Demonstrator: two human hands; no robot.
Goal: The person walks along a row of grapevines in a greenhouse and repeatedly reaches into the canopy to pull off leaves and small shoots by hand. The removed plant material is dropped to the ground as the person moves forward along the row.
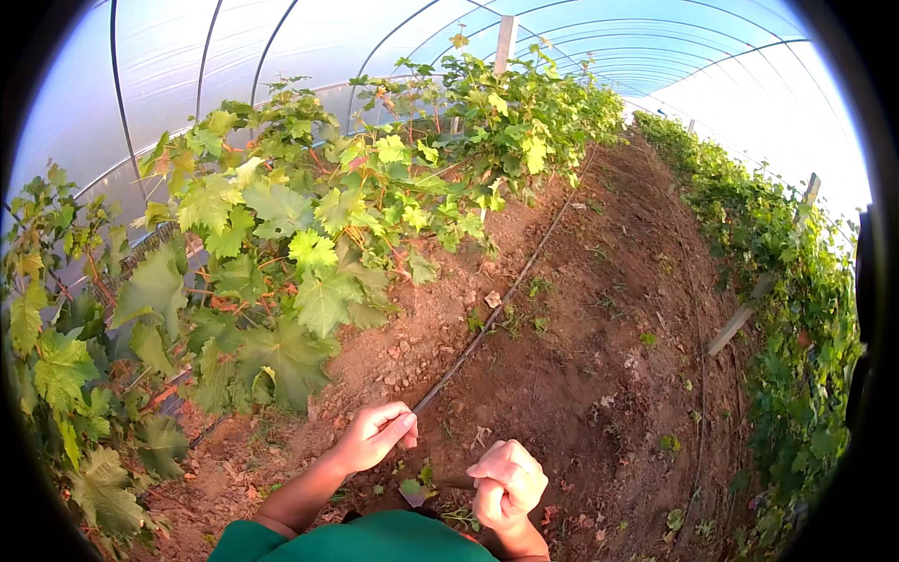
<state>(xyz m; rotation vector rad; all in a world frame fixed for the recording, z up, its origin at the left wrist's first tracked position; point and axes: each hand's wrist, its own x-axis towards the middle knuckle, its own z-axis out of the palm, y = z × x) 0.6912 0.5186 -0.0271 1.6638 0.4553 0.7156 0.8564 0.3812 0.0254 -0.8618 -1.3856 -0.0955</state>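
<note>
In front of my green shirt (379, 537), my left hand (379, 435) has its fingers curled, with the thumb lying against the index finger. Nothing shows between them. My right hand (508, 483) is balled up to its right, the fingers folded in and no object visible. Both hands hang in the air above brown soil (583, 393), apart from each other. A black irrigation hose (491, 319) runs along the ground and passes out of sight behind my left hand. Nearest on the left are broad leaves of a grapevine (326, 298), not touched by either hand.
Another vine row (779, 281) lines the right side, with a slanting post (734, 327) jutting towards the path. A pale upright post (506, 46) rises from the left row. Metal hoops and plastic film (182, 63) arch overhead. Dry leaves and small weeds dot the soil.
</note>
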